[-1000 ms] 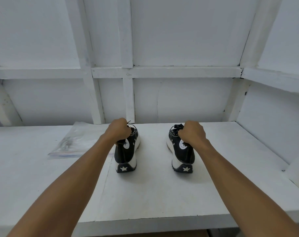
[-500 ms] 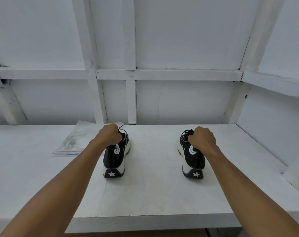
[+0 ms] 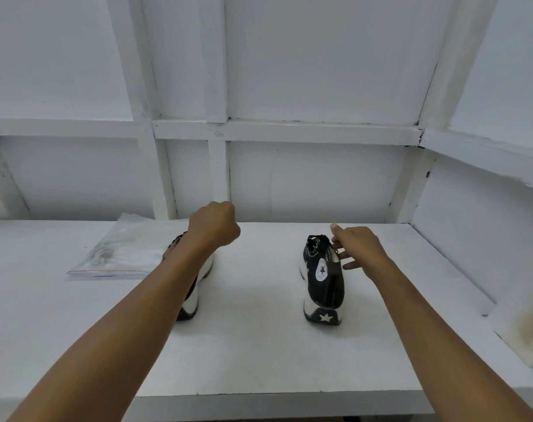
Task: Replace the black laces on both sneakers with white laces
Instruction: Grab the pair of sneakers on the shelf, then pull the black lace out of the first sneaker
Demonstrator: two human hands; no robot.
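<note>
- The right sneaker (image 3: pixel 323 278), black laces (image 3: pixel 315 242) still in, stands just left of the spread, empty right hand (image 3: pixel 361 249).
- The left sneaker (image 3: pixel 195 303) is half hidden under the left forearm.
- The left hand (image 3: pixel 213 223) is fisted above it; I cannot tell whether it holds a lace.
- Unlacing looks barely begun; next, pinch a knot end.
- A clear zip bag (image 3: pixel 119 254) lies left of the left hand.

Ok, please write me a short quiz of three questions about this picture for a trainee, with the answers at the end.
1. True or false: the right sneaker already carries white laces.
2. Where does the clear plastic bag lie on the table? A) left of the left sneaker B) between the sneakers C) right of the right sneaker
3. Which hand is curled into a fist?
Key: 1 false, its laces are black. 2 A. 3 the left hand; the right hand has spread fingers.
</note>
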